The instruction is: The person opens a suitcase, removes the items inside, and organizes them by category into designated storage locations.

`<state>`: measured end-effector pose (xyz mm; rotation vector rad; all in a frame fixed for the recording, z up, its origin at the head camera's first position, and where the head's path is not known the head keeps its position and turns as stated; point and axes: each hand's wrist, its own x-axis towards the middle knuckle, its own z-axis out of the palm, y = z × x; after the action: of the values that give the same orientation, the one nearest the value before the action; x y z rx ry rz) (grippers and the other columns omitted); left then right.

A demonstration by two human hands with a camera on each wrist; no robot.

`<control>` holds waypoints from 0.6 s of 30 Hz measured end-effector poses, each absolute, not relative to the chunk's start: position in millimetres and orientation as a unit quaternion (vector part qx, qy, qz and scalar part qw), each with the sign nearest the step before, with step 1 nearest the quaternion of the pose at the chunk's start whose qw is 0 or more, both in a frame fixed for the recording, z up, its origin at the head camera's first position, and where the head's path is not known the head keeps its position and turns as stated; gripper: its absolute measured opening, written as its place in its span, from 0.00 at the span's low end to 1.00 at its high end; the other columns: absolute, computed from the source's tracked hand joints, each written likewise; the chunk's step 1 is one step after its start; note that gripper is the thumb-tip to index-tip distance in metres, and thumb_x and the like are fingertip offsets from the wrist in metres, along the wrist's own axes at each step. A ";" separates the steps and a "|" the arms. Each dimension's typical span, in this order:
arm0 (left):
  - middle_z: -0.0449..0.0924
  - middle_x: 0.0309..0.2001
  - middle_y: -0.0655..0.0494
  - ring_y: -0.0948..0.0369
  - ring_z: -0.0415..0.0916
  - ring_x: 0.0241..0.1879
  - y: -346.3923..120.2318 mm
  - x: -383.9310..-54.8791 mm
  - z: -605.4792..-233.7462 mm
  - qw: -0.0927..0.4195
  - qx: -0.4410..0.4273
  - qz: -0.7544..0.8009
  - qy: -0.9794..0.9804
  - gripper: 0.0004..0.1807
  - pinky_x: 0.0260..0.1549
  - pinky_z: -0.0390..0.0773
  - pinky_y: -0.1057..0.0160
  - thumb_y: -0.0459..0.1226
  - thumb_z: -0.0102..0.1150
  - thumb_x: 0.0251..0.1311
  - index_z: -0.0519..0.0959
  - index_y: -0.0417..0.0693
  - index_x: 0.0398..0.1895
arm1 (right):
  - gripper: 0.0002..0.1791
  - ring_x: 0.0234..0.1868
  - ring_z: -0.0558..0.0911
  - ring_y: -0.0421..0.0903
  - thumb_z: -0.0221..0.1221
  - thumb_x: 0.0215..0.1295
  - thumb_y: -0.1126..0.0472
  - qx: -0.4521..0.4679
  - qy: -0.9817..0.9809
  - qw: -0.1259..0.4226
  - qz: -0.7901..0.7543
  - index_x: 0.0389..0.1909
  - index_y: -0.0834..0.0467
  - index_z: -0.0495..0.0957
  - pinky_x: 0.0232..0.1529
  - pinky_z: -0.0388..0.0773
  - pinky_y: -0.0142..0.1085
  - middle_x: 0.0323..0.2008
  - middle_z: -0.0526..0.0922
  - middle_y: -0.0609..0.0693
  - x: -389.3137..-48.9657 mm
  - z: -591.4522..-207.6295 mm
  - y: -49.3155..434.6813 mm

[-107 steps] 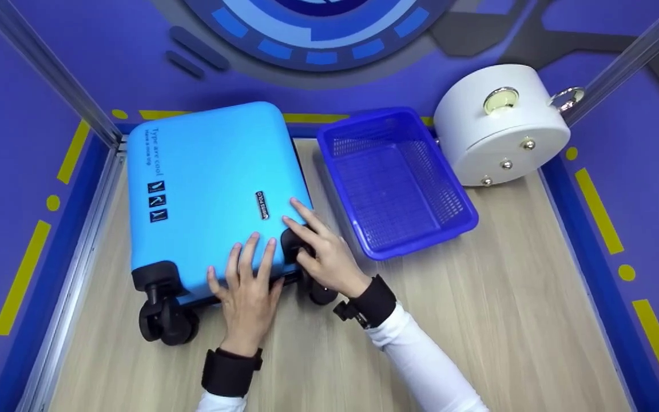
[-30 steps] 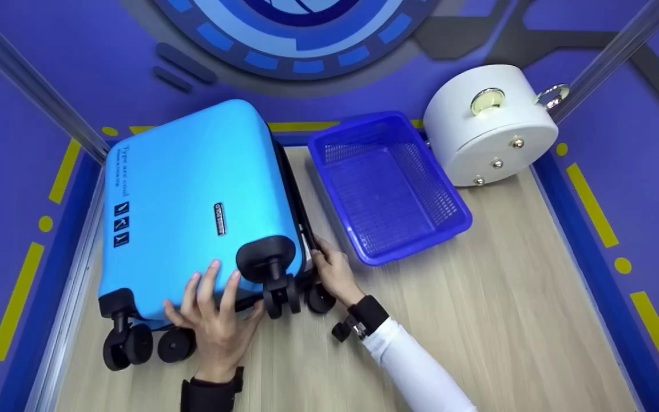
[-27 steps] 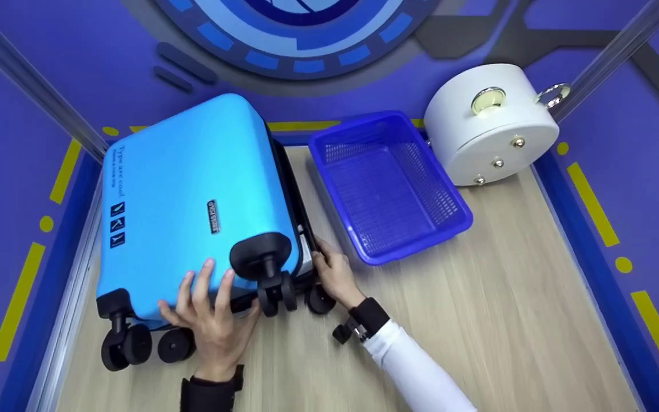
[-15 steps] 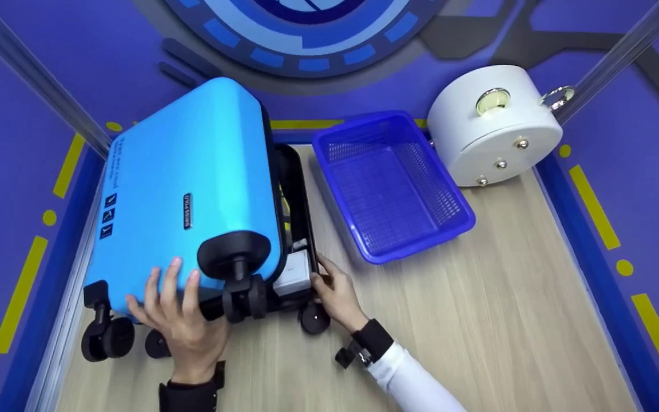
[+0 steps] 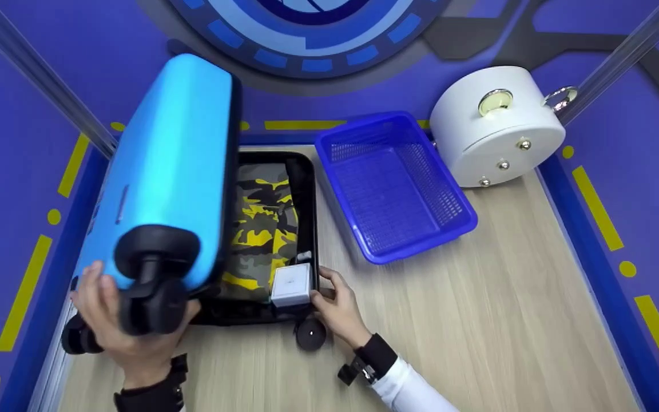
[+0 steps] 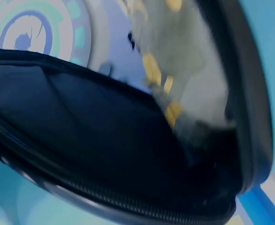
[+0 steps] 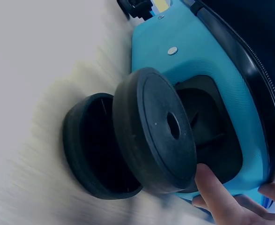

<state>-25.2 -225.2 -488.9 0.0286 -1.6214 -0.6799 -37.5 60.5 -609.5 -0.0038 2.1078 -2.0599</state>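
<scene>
A light blue suitcase lid (image 5: 186, 149) stands steeply tilted on the left, hinged open above its black-lined base (image 5: 305, 194). My left hand (image 5: 135, 340) holds the lid's near edge beside a black caster, fingers on the outer shell. In the base lie a yellow, grey and black camouflage cloth (image 5: 261, 237) and a small white box (image 5: 291, 284) at the near right corner. My right hand (image 5: 338, 306) grips the base's right rim near that box, just above a caster wheel (image 7: 167, 129). The left wrist view looks into the dark lining (image 6: 95, 122); the left hand is hidden there.
A blue plastic basket (image 5: 467, 223) with perforated sides stands right of the suitcase. Beyond it, a round white case (image 5: 495, 123) with metal studs lies against the back wall. Blue panels enclose the wooden floor (image 5: 512, 320) on three sides.
The suitcase has gone from closed to open: my left hand has raised the lid and swung it left, uncovering the cloth and white box. My right hand has moved to the base's rim.
</scene>
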 end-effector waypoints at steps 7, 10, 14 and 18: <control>0.74 0.64 0.32 0.39 0.73 0.64 -254.9 -18.8 -479.9 0.620 0.069 -0.383 -0.681 0.68 0.69 0.68 0.42 0.76 0.74 0.32 0.72 0.23 0.58 | 0.29 0.51 0.86 0.58 0.59 0.70 0.69 -0.004 0.718 0.089 -0.690 0.71 0.65 0.68 0.33 0.88 0.48 0.66 0.74 0.69 -36.8 -608.3 60.7; 0.78 0.60 0.31 0.43 0.78 0.59 -264.4 -17.5 -477.6 0.637 0.085 -0.407 -0.649 0.62 0.67 0.72 0.48 0.69 0.79 0.31 0.73 0.20 0.52 | 0.29 0.51 0.86 0.58 0.59 0.70 0.69 -0.004 0.724 0.090 -0.684 0.72 0.65 0.67 0.33 0.88 0.49 0.66 0.74 0.69 -36.7 -608.7 60.1; 0.82 0.57 0.36 0.49 0.80 0.56 -274.7 -15.2 -478.5 0.647 0.123 -0.390 -0.644 0.62 0.66 0.73 0.54 0.71 0.76 0.35 0.75 0.20 0.52 | 0.28 0.51 0.85 0.62 0.57 0.71 0.71 -0.005 0.733 0.093 -0.674 0.71 0.67 0.67 0.34 0.87 0.54 0.65 0.74 0.71 -37.0 -604.9 58.9; 0.78 0.62 0.33 0.46 0.75 0.63 -282.2 -14.6 -479.5 0.650 0.129 -0.364 -0.654 0.66 0.71 0.66 0.50 0.74 0.70 0.42 0.72 0.15 0.57 | 0.27 0.51 0.85 0.65 0.57 0.70 0.72 -0.011 0.733 0.091 -0.674 0.69 0.72 0.66 0.35 0.86 0.59 0.65 0.73 0.73 -35.2 -588.0 58.1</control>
<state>-14.6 -282.2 -479.5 0.2934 -1.4870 -0.8273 -35.2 58.1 -588.0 -0.0330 2.1786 -2.0037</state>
